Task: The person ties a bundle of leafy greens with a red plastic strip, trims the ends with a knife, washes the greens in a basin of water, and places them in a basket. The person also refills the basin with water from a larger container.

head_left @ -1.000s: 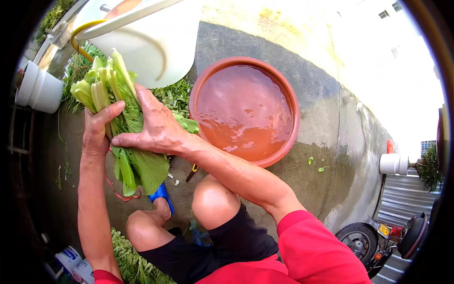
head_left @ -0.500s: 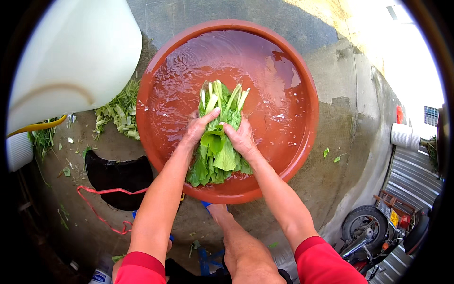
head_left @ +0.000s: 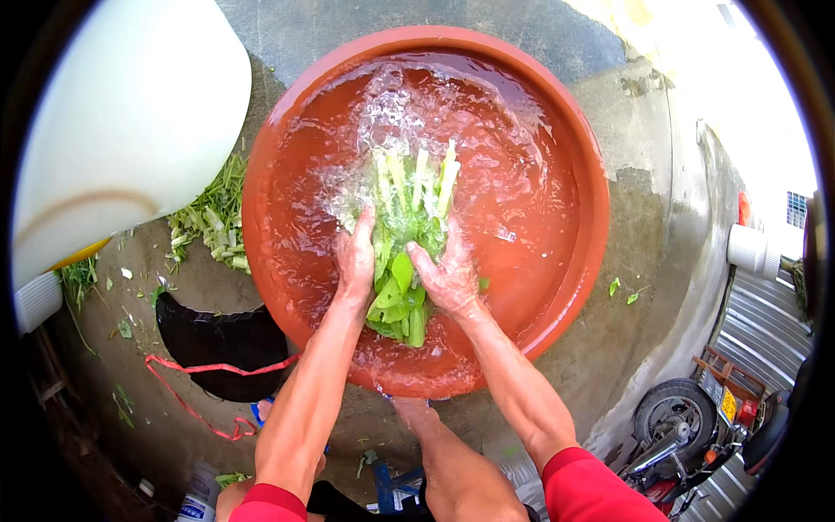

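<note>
A bundle of leafy greens (head_left: 402, 287) lies partly under water in a wide red-brown basin (head_left: 595, 209). Its pale stalks point away from me, and the green leaves hang toward me. My left hand (head_left: 356, 259) presses along the left side of the bundle, fingers partly hidden by the splash. On the other side my right hand (head_left: 448, 270) grips it, thumb over the leaves. Both hands are wet and hold the greens between them. Churned, bubbling water covers part of the stalks.
A big white tank (head_left: 130, 113) stands at the left, with a pile of cut stalks (head_left: 213, 217) beside it. Nearer me are a black container (head_left: 217, 335) and a red strap (head_left: 187, 400). A motorcycle (head_left: 683, 426) is parked at lower right by corrugated metal (head_left: 765, 322).
Both hands have pushed the greens down into the water, which now splashes over the stalks. The leaves look more bunched and wetter than before.
</note>
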A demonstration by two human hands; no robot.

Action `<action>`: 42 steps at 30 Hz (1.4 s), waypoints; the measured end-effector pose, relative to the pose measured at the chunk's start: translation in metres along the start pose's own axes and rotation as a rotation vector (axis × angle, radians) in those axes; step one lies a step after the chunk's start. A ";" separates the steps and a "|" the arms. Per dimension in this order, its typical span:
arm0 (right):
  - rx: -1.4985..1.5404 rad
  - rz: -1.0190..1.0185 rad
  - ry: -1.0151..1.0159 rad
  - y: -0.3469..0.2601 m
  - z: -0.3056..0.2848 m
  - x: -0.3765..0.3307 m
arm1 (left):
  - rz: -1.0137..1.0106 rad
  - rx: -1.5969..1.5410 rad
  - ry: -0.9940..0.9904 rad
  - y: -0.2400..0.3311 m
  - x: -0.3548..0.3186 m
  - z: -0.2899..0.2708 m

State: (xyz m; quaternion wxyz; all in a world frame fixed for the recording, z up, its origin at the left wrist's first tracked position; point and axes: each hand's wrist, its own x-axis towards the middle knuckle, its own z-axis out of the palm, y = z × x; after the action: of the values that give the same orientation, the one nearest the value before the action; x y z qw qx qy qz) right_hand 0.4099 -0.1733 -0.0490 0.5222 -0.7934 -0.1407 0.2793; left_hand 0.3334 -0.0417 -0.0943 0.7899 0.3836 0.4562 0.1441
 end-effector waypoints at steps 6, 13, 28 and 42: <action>0.054 0.177 -0.465 0.005 -0.061 0.032 | -0.379 -0.087 -0.288 0.045 -0.004 -0.020; -0.021 0.234 -0.165 -0.029 -0.050 0.073 | -0.352 0.022 -0.402 0.063 0.008 0.003; 0.075 0.270 -0.163 -0.037 -0.042 0.088 | -0.373 -0.079 -0.439 0.066 0.021 -0.008; 0.374 0.252 -0.137 -0.025 -0.068 0.078 | -0.269 -0.001 -0.361 0.056 0.021 0.000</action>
State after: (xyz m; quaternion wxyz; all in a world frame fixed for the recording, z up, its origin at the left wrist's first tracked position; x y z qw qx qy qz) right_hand 0.5140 -0.1738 -0.0287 0.6104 -0.6732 -0.0218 0.4168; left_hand 0.3513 0.0073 -0.0660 0.8710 0.3386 0.3543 -0.0334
